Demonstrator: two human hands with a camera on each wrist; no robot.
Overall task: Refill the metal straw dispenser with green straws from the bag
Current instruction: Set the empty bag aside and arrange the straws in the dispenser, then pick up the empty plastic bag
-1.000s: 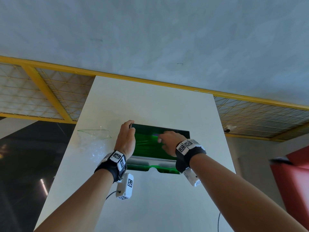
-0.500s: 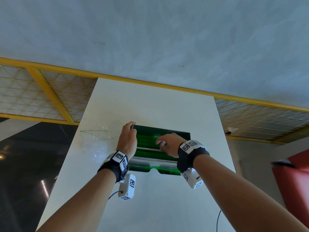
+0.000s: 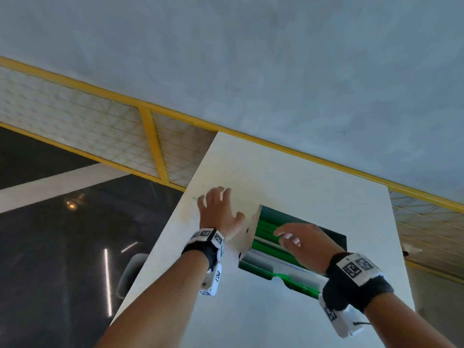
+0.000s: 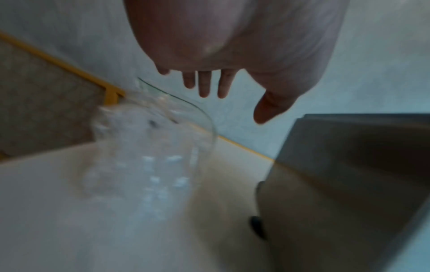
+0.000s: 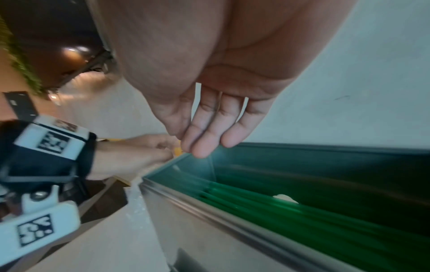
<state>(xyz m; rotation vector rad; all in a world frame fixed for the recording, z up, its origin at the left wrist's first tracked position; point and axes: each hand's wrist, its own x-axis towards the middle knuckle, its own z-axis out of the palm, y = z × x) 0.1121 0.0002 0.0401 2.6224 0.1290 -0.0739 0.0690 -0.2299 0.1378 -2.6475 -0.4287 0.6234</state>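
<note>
The metal straw dispenser (image 3: 253,229) lies on the white table (image 3: 288,172) with its top uncovered and green straws (image 3: 267,228) inside. My right hand (image 3: 286,238) hovers above the straws with relaxed fingers and holds nothing; the right wrist view shows its fingertips (image 5: 204,145) just over the dispenser's rim (image 5: 209,209) and the straws (image 5: 302,213). My left hand (image 3: 216,199) is spread to the left of the dispenser, above the clear plastic bag (image 4: 149,147). In the left wrist view its fingers (image 4: 204,86) are straight and apart from the bag, with the dispenser's end wall (image 4: 337,174) to the right.
The table's left edge (image 3: 160,247) runs close beside my left wrist, with a dark floor below it. A yellow-framed mesh railing (image 3: 153,144) runs behind the table. Bare tabletop lies in front of and behind the dispenser.
My left hand let go of the dispenser's left end and moved left over the bag. My right hand lifted off the straws. The head view swung and tilted.
</note>
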